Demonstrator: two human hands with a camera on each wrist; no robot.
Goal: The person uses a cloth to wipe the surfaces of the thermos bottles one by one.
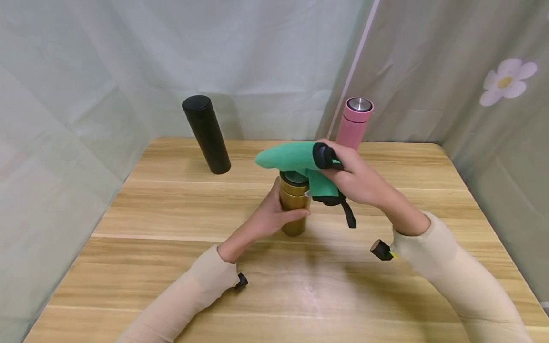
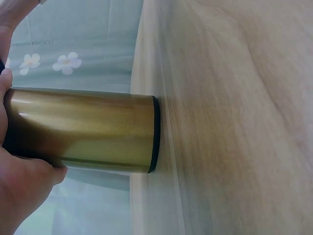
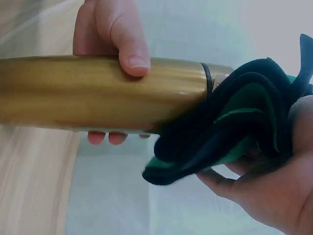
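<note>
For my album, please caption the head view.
Left hand grips gold bottle, right hand holds green cloth at the bottle's top; black bottle and pink bottle stand behind.

Forearms [image 1: 193,290] extended, left hand [image 1: 274,214] curled, right hand [image 1: 356,174] higher

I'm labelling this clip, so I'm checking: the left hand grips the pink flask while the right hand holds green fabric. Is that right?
Pink is wrong: the head view shows the left hand gripping the gold flask. The right hand does hold green fabric.
</note>
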